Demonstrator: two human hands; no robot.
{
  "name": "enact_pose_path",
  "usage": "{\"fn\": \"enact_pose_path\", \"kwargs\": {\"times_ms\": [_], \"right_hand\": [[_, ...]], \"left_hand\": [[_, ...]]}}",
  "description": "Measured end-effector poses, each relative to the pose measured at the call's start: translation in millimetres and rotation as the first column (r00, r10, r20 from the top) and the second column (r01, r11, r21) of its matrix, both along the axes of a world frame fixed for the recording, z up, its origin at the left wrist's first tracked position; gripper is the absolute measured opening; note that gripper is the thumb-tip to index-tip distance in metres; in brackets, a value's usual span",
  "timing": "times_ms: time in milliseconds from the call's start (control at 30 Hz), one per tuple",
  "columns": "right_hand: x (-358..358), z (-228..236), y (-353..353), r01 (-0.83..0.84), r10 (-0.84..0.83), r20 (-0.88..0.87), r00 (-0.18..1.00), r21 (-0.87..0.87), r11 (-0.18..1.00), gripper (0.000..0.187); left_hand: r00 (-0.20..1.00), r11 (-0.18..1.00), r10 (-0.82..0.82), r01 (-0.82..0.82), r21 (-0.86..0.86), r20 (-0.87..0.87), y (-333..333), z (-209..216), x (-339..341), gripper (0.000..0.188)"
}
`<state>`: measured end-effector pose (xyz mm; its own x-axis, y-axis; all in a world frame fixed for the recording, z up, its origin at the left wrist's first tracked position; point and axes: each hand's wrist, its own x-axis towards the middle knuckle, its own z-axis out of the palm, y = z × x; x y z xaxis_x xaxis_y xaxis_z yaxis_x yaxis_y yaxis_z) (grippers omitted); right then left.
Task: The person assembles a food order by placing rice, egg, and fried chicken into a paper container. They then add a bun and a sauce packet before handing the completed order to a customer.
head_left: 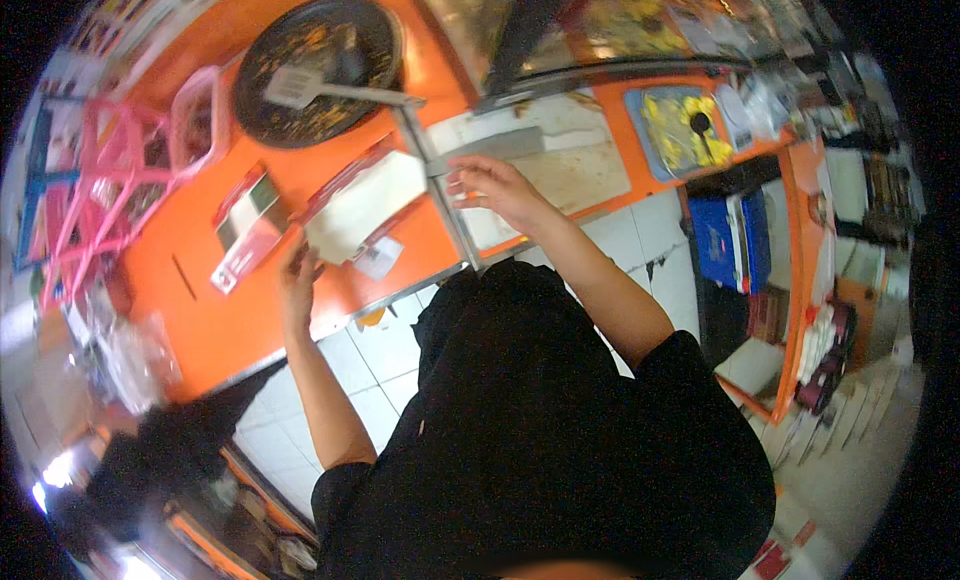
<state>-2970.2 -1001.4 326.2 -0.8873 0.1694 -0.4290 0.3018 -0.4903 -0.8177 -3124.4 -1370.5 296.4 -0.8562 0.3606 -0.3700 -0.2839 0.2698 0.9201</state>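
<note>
Two bare hands are hovering about a white, red-edged carton (368, 202) on an orange bench (195, 340), left of centre in the frame.
In the head view, the smooth, rectangular carton is lying with its long axis running lower left to upper right, its red edging too blurred to read; the right hand (500, 195) is holding nothing, fingers parting loosely; whether the left hand (297, 285) is gripping the near corner, I cannot tell.

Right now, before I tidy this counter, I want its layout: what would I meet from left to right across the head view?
Pink-rimmed container, small red-and-white box, left hand, larger white-and-red box, right hand, grey tray of yellow pieces.
</note>
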Motion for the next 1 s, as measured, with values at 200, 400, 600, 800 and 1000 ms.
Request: {"fn": "enact_pose_path", "kwargs": {"times_ms": [200, 400, 600, 800, 1000], "right_hand": [[94, 18, 92, 0.169, -0.238, 0.102, 0.966, 0.448, 0.878, 0.028], [184, -22, 265, -0.066, -0.522, -0.001, 0.853, 0.992, -0.109, 0.028], [178, -69, 419, 0.180, -0.567, -0.104, 0.817, 0.981, 0.079, 0.031], [192, -6, 445, 0.464, -0.467, -0.252, 0.848, -0.073, 0.883, 0.045], [219, 54, 480, 0.355, -0.403, -0.259, 0.878, -0.213, 0.910, 0.052]], "left_hand": [[0.914, 0.895, -0.062, -0.127, -0.427, -0.402, 17, 13, 23, 0.035], [0.846, 0.873, 0.068, -0.307, -0.380, -0.529, 113, 50, 105, 0.021], [0.770, 0.992, -0.032, -0.054, -0.115, -0.638, 356, 61, 188, 0.015], [0.665, 0.950, -0.287, 0.289, -0.117, -0.689, 625, 81, 282, 0.025], [0.556, 0.949, -0.269, 0.292, -0.118, -0.786, 733, 102, 318, 0.018]]}}
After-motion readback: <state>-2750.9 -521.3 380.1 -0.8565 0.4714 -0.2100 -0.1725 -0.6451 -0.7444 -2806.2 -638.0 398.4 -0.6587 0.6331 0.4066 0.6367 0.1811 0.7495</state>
